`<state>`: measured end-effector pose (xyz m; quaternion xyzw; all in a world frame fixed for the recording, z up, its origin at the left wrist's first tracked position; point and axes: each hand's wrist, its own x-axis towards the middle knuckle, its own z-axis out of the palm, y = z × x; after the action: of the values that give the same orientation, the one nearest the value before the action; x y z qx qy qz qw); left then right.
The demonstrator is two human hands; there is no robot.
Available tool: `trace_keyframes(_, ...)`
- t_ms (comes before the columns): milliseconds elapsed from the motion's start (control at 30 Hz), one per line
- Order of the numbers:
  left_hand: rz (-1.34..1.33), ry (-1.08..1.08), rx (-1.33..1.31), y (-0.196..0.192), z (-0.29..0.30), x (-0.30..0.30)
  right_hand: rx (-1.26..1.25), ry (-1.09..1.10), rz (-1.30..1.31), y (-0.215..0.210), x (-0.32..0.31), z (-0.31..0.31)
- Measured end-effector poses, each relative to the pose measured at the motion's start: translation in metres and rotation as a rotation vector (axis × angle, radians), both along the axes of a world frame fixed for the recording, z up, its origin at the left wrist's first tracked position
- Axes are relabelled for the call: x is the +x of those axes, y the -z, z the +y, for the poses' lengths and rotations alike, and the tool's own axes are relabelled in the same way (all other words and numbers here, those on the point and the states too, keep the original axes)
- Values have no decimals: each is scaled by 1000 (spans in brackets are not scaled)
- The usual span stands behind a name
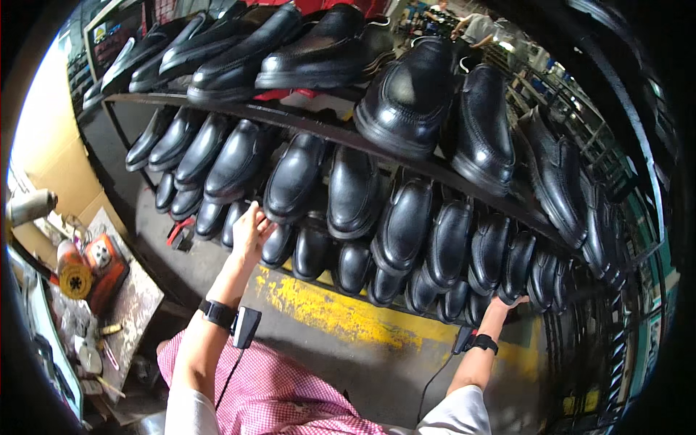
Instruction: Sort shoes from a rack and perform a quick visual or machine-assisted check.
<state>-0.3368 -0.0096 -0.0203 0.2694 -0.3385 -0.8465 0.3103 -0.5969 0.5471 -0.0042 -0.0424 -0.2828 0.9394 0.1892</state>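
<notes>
Black leather shoes hang toe-down or lie in close rows on a dark metal rack in front of me. My left hand [251,232] is raised beside the toe of a black shoe [293,177] in the middle row. Its fingers are apart and slightly bent, with nothing visible in them. Farther right, my right hand [506,300] reaches up to the lower toe of another black shoe [518,267]. That shoe hides most of its fingers, so their grip does not show. Both wrists wear dark bands with small black devices.
Larger black shoes [409,98] line the rack's top shelf [290,116]. A worktable [138,312] at left carries an orange machine [101,264] and tools. Yellow paint [326,308] marks the floor under the rack. People [478,29] are in the far background.
</notes>
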Motion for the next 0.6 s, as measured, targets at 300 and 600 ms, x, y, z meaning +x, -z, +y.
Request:
trace_keyframes(300, -101, -84, -57, -3, -7, -15, 47, -79, 116, 8, 9, -1)
trace_keyframes(600, -227, -70, -216, 24, -78, -1, 15, -112, 74, 82, 99, -5)
